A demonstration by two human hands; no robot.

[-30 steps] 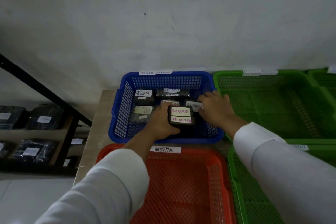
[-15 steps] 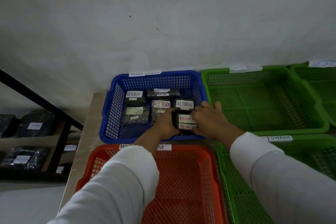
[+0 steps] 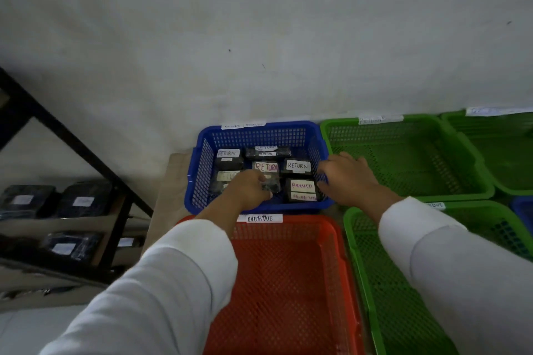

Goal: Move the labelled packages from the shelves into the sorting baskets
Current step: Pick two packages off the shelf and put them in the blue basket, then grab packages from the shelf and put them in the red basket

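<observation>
Inside blue basket (image 3: 302,127), labelled packages (image 3: 301,191).

Open floor in the red basket (image 3: 288,282) at lower centre; blue basket (image 3: 199,170) above crowded with packages (image 3: 300,190).

A black wrapped package (image 3: 301,190), flat and label-up with "Return" in pink and a date beneath, is seen in the blue basket (image 3: 261,131), just beside the right hand's fingertips (image 3: 322,185) and apart from the left hand's fingers (image 3: 261,181). Five more black packages with "RETURN" labels are laid flat beyond and beside those fingers. More dark labelled packages (image 3: 83,201) are kept on the shelves (image 3: 72,220), well apart from both hands.
</observation>
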